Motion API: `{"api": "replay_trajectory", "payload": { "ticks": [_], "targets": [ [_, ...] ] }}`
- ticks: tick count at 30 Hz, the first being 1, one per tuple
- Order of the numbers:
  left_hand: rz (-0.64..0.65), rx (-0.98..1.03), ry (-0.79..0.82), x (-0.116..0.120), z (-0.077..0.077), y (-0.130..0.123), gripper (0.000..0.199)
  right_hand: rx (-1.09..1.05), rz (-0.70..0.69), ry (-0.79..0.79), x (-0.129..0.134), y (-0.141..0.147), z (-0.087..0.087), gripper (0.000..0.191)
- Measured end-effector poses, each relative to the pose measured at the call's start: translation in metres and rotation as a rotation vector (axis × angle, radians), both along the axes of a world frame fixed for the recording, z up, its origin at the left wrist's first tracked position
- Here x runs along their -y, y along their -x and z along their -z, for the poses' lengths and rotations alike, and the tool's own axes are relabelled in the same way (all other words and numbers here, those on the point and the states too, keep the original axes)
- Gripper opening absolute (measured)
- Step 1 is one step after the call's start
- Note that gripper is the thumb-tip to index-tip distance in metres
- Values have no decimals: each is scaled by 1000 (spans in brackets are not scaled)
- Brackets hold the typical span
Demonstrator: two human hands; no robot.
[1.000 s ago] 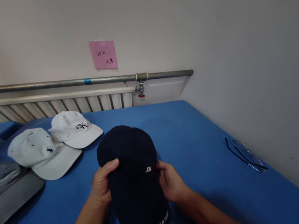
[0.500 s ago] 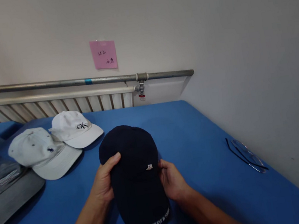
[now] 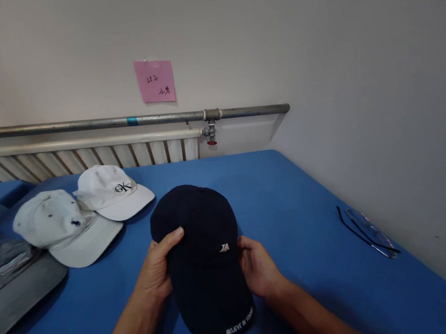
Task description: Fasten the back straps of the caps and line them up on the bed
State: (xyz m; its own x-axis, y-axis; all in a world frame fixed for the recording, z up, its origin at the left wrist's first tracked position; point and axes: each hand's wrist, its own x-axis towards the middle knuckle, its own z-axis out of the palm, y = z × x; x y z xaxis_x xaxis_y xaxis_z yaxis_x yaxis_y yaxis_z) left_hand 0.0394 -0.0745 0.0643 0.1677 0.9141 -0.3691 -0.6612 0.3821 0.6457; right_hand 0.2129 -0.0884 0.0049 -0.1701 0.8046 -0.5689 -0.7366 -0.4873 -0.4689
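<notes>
Between my two hands is a dark navy baseball cap (image 3: 205,271), its brim pointing down toward me, with a small white logo on the front and white lettering along the brim edge. My left hand (image 3: 158,267) grips its left side, thumb on top and the other fingers hidden beneath. On the right side, my right hand (image 3: 259,267) is closed at the cap's edge, its fingertips partly hidden behind it. To the left lie a white cap (image 3: 103,189) with black letters, a pale cap (image 3: 51,219) with a small dark emblem, and a grey hat (image 3: 18,290) cut off by the frame.
Everything lies on a blue-covered surface (image 3: 288,202). Eyeglasses (image 3: 368,231) rest near its right edge by the wall. Behind it run a radiator (image 3: 156,150) and a metal pipe (image 3: 89,123) with a red-handled valve (image 3: 212,142). A pink note (image 3: 155,81) hangs above.
The navy cap has shifted slightly right and up in view, with both hands still on it. The other hats and the eyeglasses stay in place.
</notes>
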Motion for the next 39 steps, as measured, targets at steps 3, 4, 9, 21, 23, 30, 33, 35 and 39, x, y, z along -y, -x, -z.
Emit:
{"api": "replay_trajectory", "payload": {
  "ticks": [3, 4, 9, 21, 23, 30, 33, 35, 39],
  "targets": [
    [8, 20, -42, 0, 1, 0, 18, -2, 12, -20, -1, -1, 1, 14],
    [7, 21, -45, 0, 1, 1, 19, -3, 13, -23, -1, -1, 0, 15],
    [-18, 36, -8, -2, 3, 2, 23, -14, 0, -14, -1, -1, -1, 17],
    [-222, 83, 155, -10, -6, 11, 30, -42, -137, -59, 4, -1, -3, 9],
    [-244, 87, 131, -13, -3, 13, 31, -41, -138, -64, 4, -1, -1, 7],
    [-298, 87, 59, -19, 2, 18, 35, -37, -164, -56, 4, -1, 3, 8],
    [-333, 73, 35, -20, 1, 19, 35, -36, -187, -52, 5, -1, 2, 10],
    [-340, 68, 24, -21, 2, 20, 36, -36, -186, -55, 6, -2, 1, 12],
    [-305, 88, 32, -22, 4, 20, 35, -43, -154, -77, 7, -3, -3, 19]
  ]
}}
